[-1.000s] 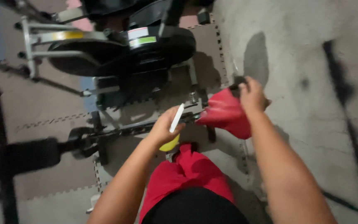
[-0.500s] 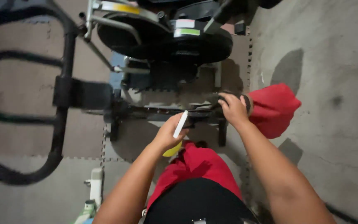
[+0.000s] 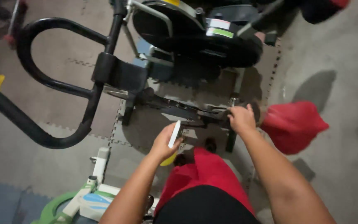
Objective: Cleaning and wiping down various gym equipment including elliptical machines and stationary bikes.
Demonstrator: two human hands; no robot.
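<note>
Low on the exercise bike's frame [image 3: 179, 110], the right hand [image 3: 240, 119] grips a dark knob [image 3: 254, 112], fingers curled around it. The left hand [image 3: 165, 142] pinches a white stick [image 3: 174, 134], a yellow piece [image 3: 169, 159] underneath. Red bag [image 3: 293, 125] just beside on the concrete floor [image 3: 336, 54].

Two stickers on black flywheel housing [image 3: 212, 45] of exercise machine, well above and ahead of both hands. White rectangular label [image 3: 218, 24] sits upper, tilted; green rectangular label [image 3: 216, 32] just below it, touching or nearly so, same tilt. Both nearer right hand [image 3: 241, 119] than left hand [image 3: 165, 143], up and slightly left of it. Print on both too blurred to tell. No packages, signs or screens in sight.
</note>
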